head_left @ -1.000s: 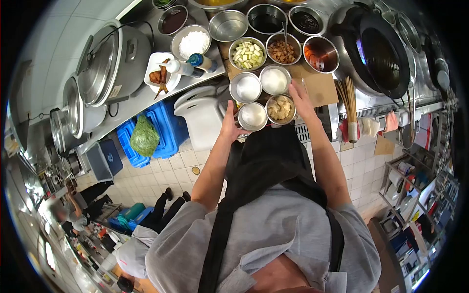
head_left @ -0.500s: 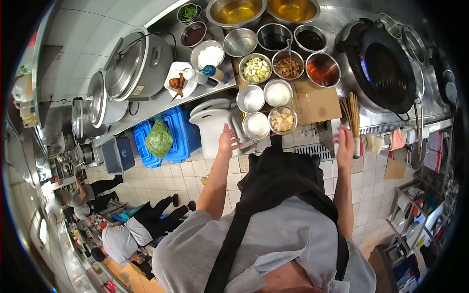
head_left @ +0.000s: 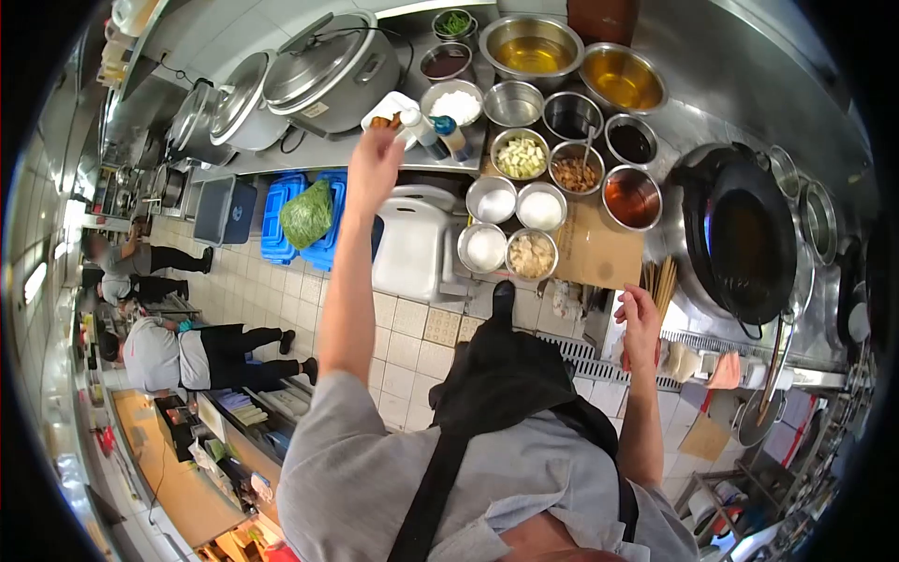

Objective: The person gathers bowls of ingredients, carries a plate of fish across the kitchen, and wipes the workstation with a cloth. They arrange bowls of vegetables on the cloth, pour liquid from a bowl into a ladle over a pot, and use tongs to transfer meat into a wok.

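Observation:
My left hand (head_left: 375, 164) is stretched out over the white dish (head_left: 397, 105) with brown food (head_left: 382, 122), partly covering it. Its fingertips are hard to make out, so touch or grip cannot be told. Beside it stand a white-capped bottle (head_left: 423, 136) and a blue-capped bottle (head_left: 451, 137). My right hand (head_left: 641, 318) hangs near the cardboard (head_left: 599, 248) and the bundle of wooden sticks (head_left: 661, 286), fingers loosely bent and apart, with nothing in them.
Metal bowls of white powder (head_left: 485, 248), chopped food (head_left: 521, 157) and liquids (head_left: 632, 198) cover the counter. A black wok (head_left: 749, 239) is at right, large cookers (head_left: 328, 80) at left. Blue bins (head_left: 281, 220) and a white stool (head_left: 407, 244) stand below. Other people (head_left: 169, 354) are at far left.
My left hand has moved up and left from above the stool to the white dish. My right hand has lowered slightly, its fingers more bent. The view has shifted and turned.

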Demonstrator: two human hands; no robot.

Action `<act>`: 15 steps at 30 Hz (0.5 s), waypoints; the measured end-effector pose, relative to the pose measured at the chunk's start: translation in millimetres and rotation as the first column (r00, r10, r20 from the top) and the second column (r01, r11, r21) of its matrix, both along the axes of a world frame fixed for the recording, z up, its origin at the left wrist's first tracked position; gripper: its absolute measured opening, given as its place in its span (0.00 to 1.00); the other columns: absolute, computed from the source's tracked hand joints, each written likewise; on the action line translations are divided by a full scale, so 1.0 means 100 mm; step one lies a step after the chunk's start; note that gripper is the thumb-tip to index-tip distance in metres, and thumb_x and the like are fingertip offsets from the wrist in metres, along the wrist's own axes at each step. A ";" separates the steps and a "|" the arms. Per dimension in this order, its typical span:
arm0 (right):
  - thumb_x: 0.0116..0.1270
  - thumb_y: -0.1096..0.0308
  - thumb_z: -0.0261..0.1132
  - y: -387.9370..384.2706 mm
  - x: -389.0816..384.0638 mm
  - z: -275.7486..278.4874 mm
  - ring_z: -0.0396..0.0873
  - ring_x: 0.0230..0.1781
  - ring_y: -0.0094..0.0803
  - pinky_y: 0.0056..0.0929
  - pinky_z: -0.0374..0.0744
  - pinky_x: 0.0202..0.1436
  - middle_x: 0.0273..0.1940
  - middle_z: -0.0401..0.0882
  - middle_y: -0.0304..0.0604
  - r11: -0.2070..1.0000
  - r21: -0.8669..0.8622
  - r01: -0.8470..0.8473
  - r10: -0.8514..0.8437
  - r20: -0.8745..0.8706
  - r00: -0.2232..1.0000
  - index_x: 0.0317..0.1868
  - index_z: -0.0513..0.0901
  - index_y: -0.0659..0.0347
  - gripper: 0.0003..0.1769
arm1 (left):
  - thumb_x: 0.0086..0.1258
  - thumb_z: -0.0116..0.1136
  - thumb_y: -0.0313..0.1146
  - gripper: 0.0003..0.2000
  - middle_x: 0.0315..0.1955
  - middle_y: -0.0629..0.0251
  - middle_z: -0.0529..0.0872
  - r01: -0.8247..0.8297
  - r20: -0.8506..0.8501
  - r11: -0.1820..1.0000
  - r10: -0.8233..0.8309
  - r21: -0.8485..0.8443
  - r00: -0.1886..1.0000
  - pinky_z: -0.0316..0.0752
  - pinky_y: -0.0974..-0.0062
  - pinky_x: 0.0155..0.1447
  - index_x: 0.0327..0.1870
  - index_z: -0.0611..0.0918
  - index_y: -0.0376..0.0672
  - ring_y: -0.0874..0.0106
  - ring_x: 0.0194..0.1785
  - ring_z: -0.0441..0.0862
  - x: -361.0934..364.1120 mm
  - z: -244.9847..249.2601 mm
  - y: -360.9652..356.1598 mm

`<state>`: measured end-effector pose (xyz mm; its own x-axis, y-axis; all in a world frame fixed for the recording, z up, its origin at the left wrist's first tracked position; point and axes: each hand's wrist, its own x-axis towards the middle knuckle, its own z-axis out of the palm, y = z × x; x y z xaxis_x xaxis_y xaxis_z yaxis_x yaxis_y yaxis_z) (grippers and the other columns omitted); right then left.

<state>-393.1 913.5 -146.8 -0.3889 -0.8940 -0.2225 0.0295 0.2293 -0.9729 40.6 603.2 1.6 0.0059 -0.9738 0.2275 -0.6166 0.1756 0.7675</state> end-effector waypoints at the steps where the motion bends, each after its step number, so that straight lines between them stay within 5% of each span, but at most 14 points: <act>1: 0.79 0.67 0.63 -0.11 0.02 0.08 0.79 0.31 0.21 0.21 0.78 0.34 0.39 0.83 0.39 1.000 -0.003 -0.014 0.014 -0.012 1.000 0.60 0.81 0.68 0.16 | 0.74 0.63 0.34 0.13 0.32 0.58 0.88 0.071 0.082 0.993 -0.063 -0.097 0.995 0.79 0.72 0.38 0.47 0.80 0.31 0.73 0.33 0.85 -0.08 0.24 -0.31; 2: 0.79 0.67 0.63 -0.22 0.06 0.13 0.79 0.31 0.20 0.21 0.78 0.34 0.38 0.83 0.38 1.000 -0.002 -0.027 0.027 -0.022 0.999 0.60 0.81 0.68 0.16 | 0.73 0.65 0.36 0.14 0.38 0.52 0.90 0.078 0.178 0.973 -0.038 -0.219 0.983 0.82 0.67 0.47 0.48 0.82 0.33 0.64 0.40 0.89 -0.20 0.43 -0.59; 3: 0.79 0.66 0.63 -0.30 0.10 0.14 0.79 0.31 0.20 0.21 0.77 0.34 0.38 0.82 0.38 1.000 -0.001 -0.009 0.009 0.008 1.000 0.60 0.81 0.68 0.16 | 0.72 0.66 0.39 0.15 0.42 0.49 0.91 0.121 0.245 0.978 -0.077 -0.172 0.967 0.82 0.65 0.53 0.49 0.83 0.35 0.58 0.47 0.90 -0.24 0.53 -0.95; 5: 0.81 0.65 0.61 -0.38 0.15 0.15 0.79 0.31 0.21 0.21 0.78 0.34 0.41 0.83 0.40 1.000 0.014 0.008 -0.008 -0.053 0.999 0.62 0.80 0.68 0.17 | 0.72 0.65 0.41 0.16 0.43 0.51 0.91 0.169 0.356 0.985 -0.144 -0.039 0.923 0.82 0.65 0.53 0.51 0.84 0.37 0.56 0.49 0.90 -0.21 0.33 -1.83; 7: 0.81 0.65 0.60 -0.40 0.29 0.23 0.79 0.31 0.21 0.21 0.77 0.34 0.40 0.83 0.41 0.996 0.039 0.076 -0.072 -0.104 0.992 0.61 0.80 0.69 0.17 | 0.66 0.64 0.41 0.14 0.39 0.47 0.91 0.267 0.466 0.962 -0.260 0.052 0.846 0.82 0.57 0.53 0.41 0.88 0.39 0.49 0.46 0.89 -0.17 -0.03 -2.54; 11: 0.81 0.65 0.60 -0.02 0.48 0.03 0.77 0.29 0.21 0.22 0.77 0.31 0.39 0.82 0.40 0.960 0.113 0.256 -0.235 -0.172 0.957 0.59 0.81 0.69 0.16 | 0.63 0.62 0.37 0.12 0.32 0.43 0.90 0.296 0.511 0.760 -0.621 0.578 0.594 0.84 0.58 0.44 0.33 0.90 0.35 0.51 0.37 0.90 -0.07 -0.84 -3.47; 13: 0.81 0.65 0.61 0.25 0.61 -0.07 0.77 0.27 0.21 0.21 0.76 0.30 0.38 0.82 0.40 0.928 0.132 0.347 -0.327 -0.155 0.932 0.59 0.81 0.69 0.16 | 0.61 0.62 0.34 0.12 0.31 0.43 0.90 0.350 0.567 0.671 -0.740 0.653 0.361 0.84 0.59 0.42 0.33 0.90 0.34 0.51 0.35 0.90 0.03 -1.35 -3.84; 15: 0.81 0.65 0.61 0.41 0.79 -0.10 0.77 0.26 0.21 0.21 0.76 0.29 0.37 0.81 0.39 0.894 0.164 0.416 -0.398 -0.136 0.907 0.58 0.81 0.68 0.16 | 0.58 0.61 0.32 0.11 0.29 0.44 0.89 0.617 0.749 0.503 -0.623 0.606 -0.227 0.85 0.59 0.40 0.33 0.90 0.32 0.52 0.34 0.90 0.20 -2.03 -4.33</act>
